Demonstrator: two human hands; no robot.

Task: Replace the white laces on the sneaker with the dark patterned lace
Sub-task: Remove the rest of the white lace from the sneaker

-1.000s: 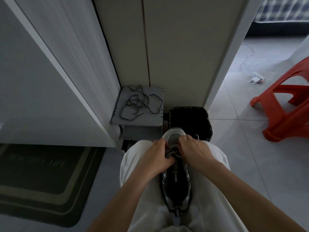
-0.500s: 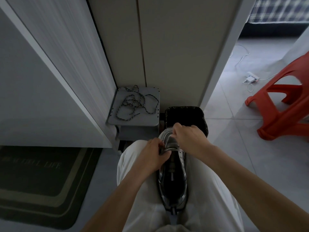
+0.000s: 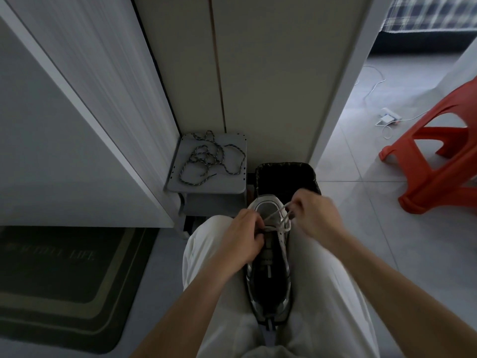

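Fingers (image 3: 300,202) of the right hand (image 3: 315,215) are curled tight round strands of the white lace (image 3: 277,218), drawn up and to the right from the toe end of the sneaker (image 3: 268,280), which lies lengthwise on the lap between knees in pale trousers (image 3: 206,254). The left hand (image 3: 242,239) grips the sneaker's left side at the eyelet row, fingers bent in against the shoe. The dark patterned lace (image 3: 209,158) waits in a loose tangle on a small grey stand (image 3: 206,188) against the wall, well apart from both hands, with a black bin (image 3: 284,177) just beyond the toe. Watching from my remote station, I read this as the unlacing stage, with only the rows nearest the toe threaded. I would brace the shoe firmly with the left hand and pull one strand at a time, in line with its eyelet, so the tip slides out cleanly rather than snagging or dragging the shoe off the lap.
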